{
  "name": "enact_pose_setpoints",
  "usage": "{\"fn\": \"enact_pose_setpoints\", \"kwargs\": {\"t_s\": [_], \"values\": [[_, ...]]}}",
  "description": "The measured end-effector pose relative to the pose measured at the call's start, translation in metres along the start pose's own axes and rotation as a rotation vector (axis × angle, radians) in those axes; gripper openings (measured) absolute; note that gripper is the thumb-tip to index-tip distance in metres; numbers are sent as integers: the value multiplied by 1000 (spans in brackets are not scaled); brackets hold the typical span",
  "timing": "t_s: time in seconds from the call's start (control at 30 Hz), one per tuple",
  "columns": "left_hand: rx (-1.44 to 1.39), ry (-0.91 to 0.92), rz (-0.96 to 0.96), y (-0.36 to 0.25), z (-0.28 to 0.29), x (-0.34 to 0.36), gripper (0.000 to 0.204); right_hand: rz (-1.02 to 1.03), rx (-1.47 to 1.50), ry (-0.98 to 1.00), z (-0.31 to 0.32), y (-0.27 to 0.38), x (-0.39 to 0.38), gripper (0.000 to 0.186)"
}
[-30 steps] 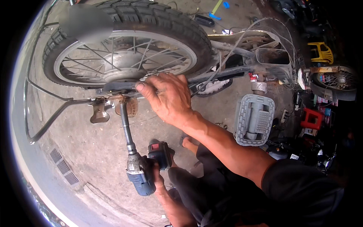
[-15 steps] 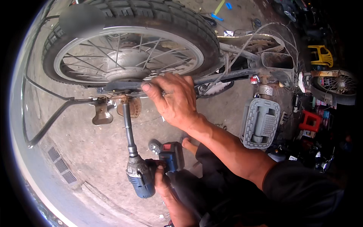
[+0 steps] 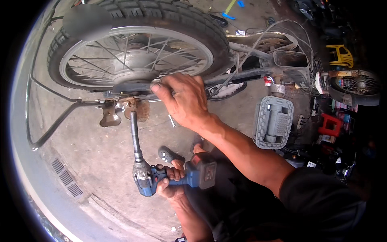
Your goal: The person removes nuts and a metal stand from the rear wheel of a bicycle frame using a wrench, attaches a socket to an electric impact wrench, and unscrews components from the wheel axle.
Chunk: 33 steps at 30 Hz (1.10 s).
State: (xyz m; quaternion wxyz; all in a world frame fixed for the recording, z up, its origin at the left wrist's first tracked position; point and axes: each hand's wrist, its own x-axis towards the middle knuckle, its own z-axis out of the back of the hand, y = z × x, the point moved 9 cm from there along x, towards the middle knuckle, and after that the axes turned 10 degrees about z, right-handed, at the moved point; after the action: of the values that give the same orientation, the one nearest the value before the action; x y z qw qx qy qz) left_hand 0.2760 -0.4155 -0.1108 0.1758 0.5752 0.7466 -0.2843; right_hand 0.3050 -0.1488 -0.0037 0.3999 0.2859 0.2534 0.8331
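My left hand (image 3: 171,187) is closed around the handle of a blue cordless impact wrench (image 3: 143,177) with a battery pack at its base. A long metal socket (image 3: 134,133) points from the tool toward the wheel axle, its tip a small gap short of the rusty bracket (image 3: 135,109). My right hand (image 3: 183,99) is wrapped over the dark frame tube (image 3: 137,88) beside the wheel hub, thumb toward the axle end; the undersides of its fingers are hidden. Above it stands the spoked wheel (image 3: 207,52) with a knobbly tyre.
A bent metal stand (image 3: 52,133) juts out at left. To the right are a grey pedal (image 3: 274,123), a small spoked wheel (image 3: 360,85), a red stool (image 3: 330,124) and a yellow stool (image 3: 340,55). A spanner (image 3: 172,121) lies on the concrete floor.
The impact wrench's socket has come away from the axle fitting, and the tool has turned so its battery swings to the right. My right hand stays on the frame tube.
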Motion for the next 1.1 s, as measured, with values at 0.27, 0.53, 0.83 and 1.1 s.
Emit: {"fn": "enact_pose_setpoints", "kwargs": {"t_s": [0.27, 0.53, 0.83, 1.1], "values": [[14, -44, -27, -3, 7, -13, 45, 46, 42, -72, 4, 3, -2, 33], [-15, -160, 0, -3, 32, -48, 48, -576, 738, 165, -45, 9, -67, 25], [-91, -156, 12, -4, 67, -83, 52, -777, 1129, 270, -104, 9, -45, 33], [-77, -153, -91, -37, 72, -102, 49, -874, 1159, 185, -121, -8, -39, 22]]}}
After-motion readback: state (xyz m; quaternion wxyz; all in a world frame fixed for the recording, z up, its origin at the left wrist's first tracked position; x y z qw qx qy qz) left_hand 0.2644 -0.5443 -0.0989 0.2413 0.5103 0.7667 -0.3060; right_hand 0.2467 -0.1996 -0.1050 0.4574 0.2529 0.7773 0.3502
